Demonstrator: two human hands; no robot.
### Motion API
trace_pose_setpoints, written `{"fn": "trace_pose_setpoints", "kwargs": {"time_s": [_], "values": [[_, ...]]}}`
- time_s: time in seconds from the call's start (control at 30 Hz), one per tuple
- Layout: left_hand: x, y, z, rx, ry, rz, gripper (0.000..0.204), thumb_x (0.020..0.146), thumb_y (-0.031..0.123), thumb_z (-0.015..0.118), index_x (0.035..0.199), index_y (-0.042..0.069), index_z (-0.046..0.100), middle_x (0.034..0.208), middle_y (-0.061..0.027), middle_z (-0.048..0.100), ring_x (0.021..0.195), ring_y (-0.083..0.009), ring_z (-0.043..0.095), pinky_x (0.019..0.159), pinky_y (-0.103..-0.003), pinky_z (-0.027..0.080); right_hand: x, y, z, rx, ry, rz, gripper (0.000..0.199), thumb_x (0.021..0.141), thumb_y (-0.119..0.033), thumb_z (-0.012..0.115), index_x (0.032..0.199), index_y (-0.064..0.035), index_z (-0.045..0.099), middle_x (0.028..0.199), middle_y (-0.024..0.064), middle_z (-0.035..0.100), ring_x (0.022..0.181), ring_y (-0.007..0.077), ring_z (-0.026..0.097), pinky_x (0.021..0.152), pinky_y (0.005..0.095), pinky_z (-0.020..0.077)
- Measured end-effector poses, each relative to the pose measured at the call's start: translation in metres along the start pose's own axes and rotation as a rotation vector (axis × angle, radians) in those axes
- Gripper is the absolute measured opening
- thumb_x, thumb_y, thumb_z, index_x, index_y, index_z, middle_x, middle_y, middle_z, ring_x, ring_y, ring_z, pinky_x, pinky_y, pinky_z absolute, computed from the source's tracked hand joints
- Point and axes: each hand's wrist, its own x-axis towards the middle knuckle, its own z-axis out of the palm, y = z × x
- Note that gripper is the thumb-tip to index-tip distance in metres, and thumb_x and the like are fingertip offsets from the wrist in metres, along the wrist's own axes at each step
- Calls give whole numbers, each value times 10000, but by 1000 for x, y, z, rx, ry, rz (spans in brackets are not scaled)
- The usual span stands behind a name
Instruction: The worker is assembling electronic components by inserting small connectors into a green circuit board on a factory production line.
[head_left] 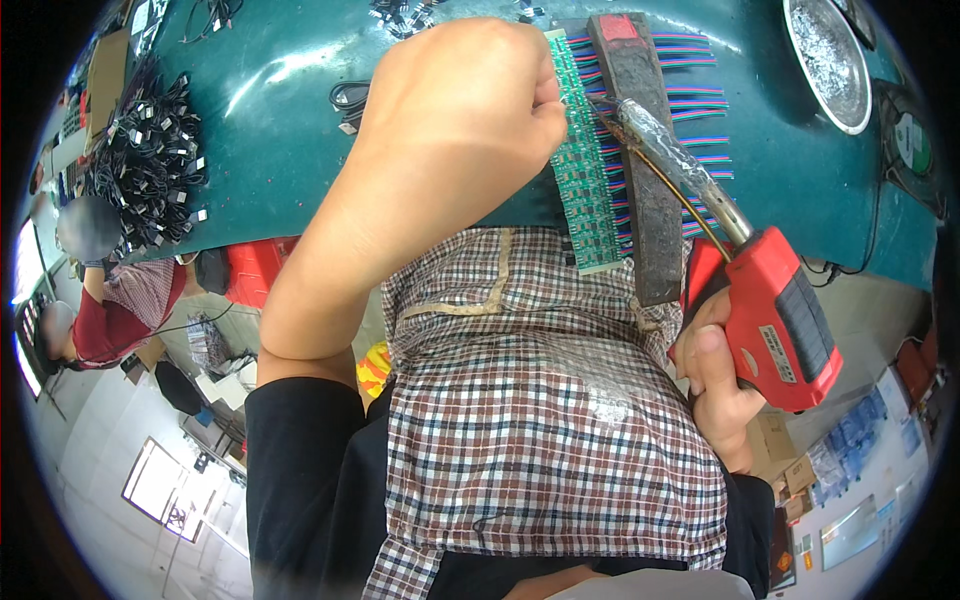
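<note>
Head view: the left hand point(465, 110) is bunched, fingertips pressed on the left edge of a green circuit-board strip point(590, 165) lying on the green table point(280, 120); whether it pinches anything is hidden. A dark bar point(640, 150) clamps coloured wires point(700, 100) beside the strip. The right hand point(715, 385) grips a red soldering gun point(775, 315), its tip hard to make out against the wires
</note>
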Motion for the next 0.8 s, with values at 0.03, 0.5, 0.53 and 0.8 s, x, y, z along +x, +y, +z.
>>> {"fn": "trace_pose_setpoints", "kwargs": {"time_s": [0.03, 0.5, 0.53, 0.8], "values": [[1, 0, 0, 6, 3, 10, 119, 756, 125, 708, 758, 13, 670, 715, -94, 675, 666, -211, 677, 636, -311, 531, 1, 0, -1, -5, -3, -25, 157, 941, -110, 586, 944, 13, 488, 608, 15, 442, 429, 69, 363, 427, 235, 330], [-7, -2, 5, 35, 85, 47, 99, 751, 113, 693, 752, 30, 640, 756, -131, 649, 691, -298, 666, 624, -384, 533, 7, 4, -1, 101, -8, -124, 163, 945, -113, 567, 1003, 12, 479, 756, 46, 471, 425, 57, 338, 410, 242, 336], [-10, -4, 6, 33, 110, 78, 95, 745, 119, 668, 748, 28, 641, 761, -167, 637, 700, -347, 660, 629, -430, 542, 6, 5, -1, 141, 7, -118, 160, 948, -110, 561, 1010, 14, 479, 751, 44, 466, 423, 57, 329, 412, 242, 333], [13, -55, -28, 100, 465, -58, 164, 832, 225, 733, 881, 72, 699, 913, -88, 647, 821, -262, 656, 751, -377, 520, 5, 2, 1, 235, 160, -143, 85, 960, -58, 523, 988, 18, 497, 721, 28, 454, 416, 47, 301, 411, 234, 315]]}}
